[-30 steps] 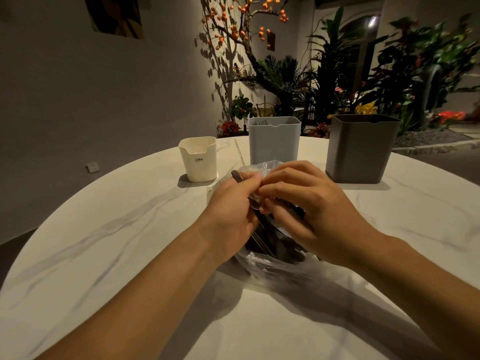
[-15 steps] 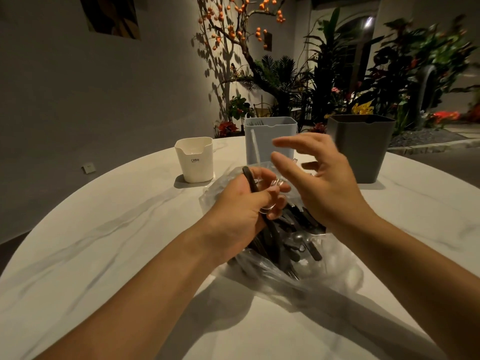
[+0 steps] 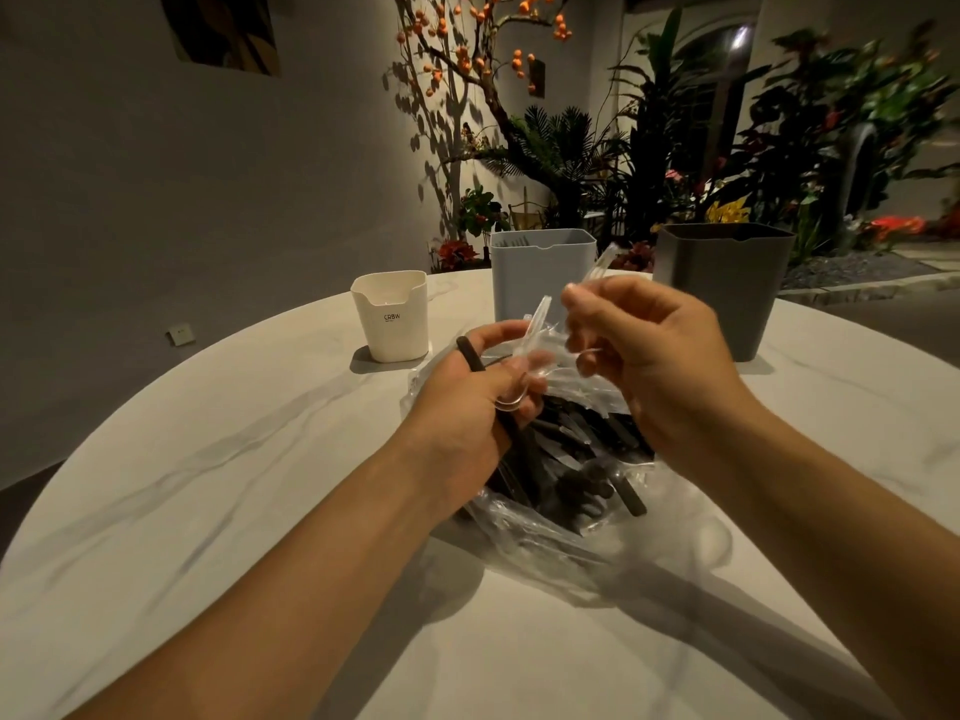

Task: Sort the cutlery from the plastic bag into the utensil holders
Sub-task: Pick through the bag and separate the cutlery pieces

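A clear plastic bag (image 3: 613,537) full of black cutlery (image 3: 576,449) lies open in the middle of the round table. My left hand (image 3: 467,407) grips a black utensil handle (image 3: 470,353) together with a clear plastic piece (image 3: 535,324). My right hand (image 3: 660,356) is raised just right of it and pinches a clear plastic utensil (image 3: 597,267), blurred by motion. Behind the bag stand three holders: a small white one (image 3: 392,317), a light grey one (image 3: 540,278) with utensils inside, and a dark grey one (image 3: 722,288).
The white marble table (image 3: 208,485) curves away at the left and far edges. Plants and a tree with orange fruit (image 3: 483,54) stand beyond the table. A grey wall is on the left.
My right hand has closed on a clear plastic utensil and lifted it up and right, away from my left hand. My left hand has kept the black handle and clear piece.
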### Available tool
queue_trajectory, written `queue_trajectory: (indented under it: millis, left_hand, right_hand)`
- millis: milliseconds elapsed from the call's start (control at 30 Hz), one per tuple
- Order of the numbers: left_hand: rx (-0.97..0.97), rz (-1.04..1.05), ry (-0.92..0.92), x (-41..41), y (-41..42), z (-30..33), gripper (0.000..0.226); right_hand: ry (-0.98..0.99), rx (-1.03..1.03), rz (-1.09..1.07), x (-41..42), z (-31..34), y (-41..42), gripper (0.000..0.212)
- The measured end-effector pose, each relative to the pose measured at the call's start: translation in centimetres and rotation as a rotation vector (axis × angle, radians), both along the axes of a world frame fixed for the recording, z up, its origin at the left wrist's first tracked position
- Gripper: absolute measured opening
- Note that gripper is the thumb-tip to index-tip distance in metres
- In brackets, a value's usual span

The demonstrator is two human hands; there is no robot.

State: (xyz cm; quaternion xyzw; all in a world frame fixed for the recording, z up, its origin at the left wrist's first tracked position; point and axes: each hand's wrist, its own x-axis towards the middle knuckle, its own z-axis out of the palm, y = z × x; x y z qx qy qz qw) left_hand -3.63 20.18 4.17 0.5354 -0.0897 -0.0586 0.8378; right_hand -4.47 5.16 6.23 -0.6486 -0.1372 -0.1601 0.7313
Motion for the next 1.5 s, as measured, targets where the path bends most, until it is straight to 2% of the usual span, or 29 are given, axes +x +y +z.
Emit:
queue_trajectory:
  millis: [100,267,367,467,600,667,767,833,900,967,1067,1100,1200,1300,1367,1500]
  left_hand:
    - [-0.014,-0.009,-0.010,-0.1,-0.1,0.1,0.033]
    - [-0.125,-0.074,0.053,0.0,0.0,0.1,0.029]
    - [-0.083,-0.058,0.042,0.0,0.0,0.0,0.031]
    - [0.030,-0.073,-0.009,-0.3,-0.1,-0.2,0.035]
    - [0.067,-0.085,-0.063,-0.3,-0.2,-0.4,0.029]
    - [0.041,-0.076,-0.052,-0.3,-0.3,-0.3,0.031]
    - [0.013,-0.020,-0.052,-0.1,-0.2,-0.3,0.031]
    - [-0.033,0.009,-0.045,0.0,0.0,-0.2,0.030]
    - [-0.096,0.050,-0.020,0.0,0.2,0.0,0.030]
    - [-0.130,0.095,-0.009,0.2,0.4,0.3,0.032]
    - [-0.201,0.122,-0.013,0.5,0.4,0.5,0.036]
    - [-0.221,0.123,-0.011,0.5,0.4,0.5,0.037]
    - [-0.246,0.113,-0.021,0.3,0.4,0.6,0.038]
    - [-0.277,0.100,-0.042,0.3,1.0,1.1,0.034]
    - [-0.319,0.117,-0.042,0.5,1.7,1.4,0.034]
    - [-0.341,0.154,-0.024,0.5,2.4,1.6,0.038]
  right_hand:
    - [0.020,-0.108,-0.024,0.0,-0.5,0.5,0.013]
    - [0.025,-0.114,-0.050,0.2,-0.6,0.3,0.009]
    - [0.014,-0.193,-0.038,0.2,-0.8,0.5,0.012]
    - [-0.029,-0.383,-0.175,0.5,-1.1,0.7,0.014]
    - [-0.028,-0.438,-0.332,0.9,-1.3,0.4,0.035]
    - [-0.006,-0.399,-0.269,0.9,-1.3,0.4,0.026]
    - [0.083,-0.387,-0.109,0.4,-1.5,0.4,0.045]
    - [0.127,-0.450,0.064,-0.2,-1.5,0.4,0.054]
    - [0.108,-0.602,0.180,-0.7,-1.8,0.5,0.061]
    - [0.051,-0.784,0.246,-0.9,-2.2,0.6,0.051]
    - [0.030,-0.891,0.320,-0.9,-2.4,0.4,0.012]
    - [0.027,-0.890,0.320,-0.9,-2.4,0.3,0.009]
    - [0.014,-0.844,0.279,-0.8,-2.1,0.0,0.019]
    - [0.008,-0.789,0.266,-0.7,-2.0,-0.5,0.043]
    - [0.034,-0.741,0.314,-0.6,-2.0,-0.9,0.050]
    - [0.066,-0.745,0.466,-0.8,-1.7,-1.4,0.031]
